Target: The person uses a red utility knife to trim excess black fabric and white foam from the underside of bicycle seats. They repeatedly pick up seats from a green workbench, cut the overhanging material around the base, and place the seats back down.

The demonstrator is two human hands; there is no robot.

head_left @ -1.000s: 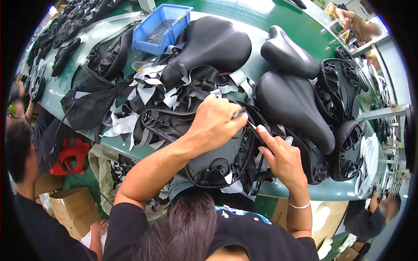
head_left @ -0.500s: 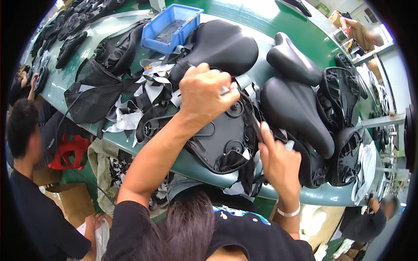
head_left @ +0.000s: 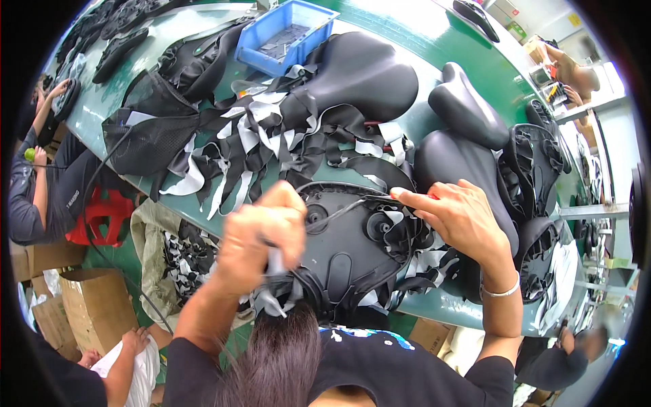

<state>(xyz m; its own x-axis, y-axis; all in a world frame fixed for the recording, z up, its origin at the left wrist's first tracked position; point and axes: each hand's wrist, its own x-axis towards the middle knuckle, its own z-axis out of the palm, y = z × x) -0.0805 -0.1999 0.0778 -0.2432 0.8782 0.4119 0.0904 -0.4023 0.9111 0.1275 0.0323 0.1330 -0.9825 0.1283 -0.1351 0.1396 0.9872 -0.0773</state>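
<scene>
An upturned black bicycle saddle [head_left: 332, 261] lies before me at the table's near edge, its underside with two round spring mounts facing up. My left hand [head_left: 268, 234], smeared by motion, is a fist over its left side. Out of that fist hangs a black and white strip of cover material [head_left: 274, 264]. At the saddle's far right rim, my right hand [head_left: 461, 214] is closed on a knife [head_left: 381, 197] with a bit of red at the handle. The thin blade points left along the rim; most of the handle is hidden in the fingers.
Cut strips [head_left: 271, 136] lie heaped beyond the saddle. Finished-looking black saddles [head_left: 366, 71] stand behind and to the right, with upturned ones [head_left: 536, 163] farther right. A blue bin [head_left: 288, 41] holds dark pieces. Co-workers sit left, near a cardboard box [head_left: 98, 308] and red stool [head_left: 105, 220].
My left hand has swung down toward me and left, from beyond the saddle to its near left side. The right hand has shifted up and right. The saddle has turned, its narrow end now toward me.
</scene>
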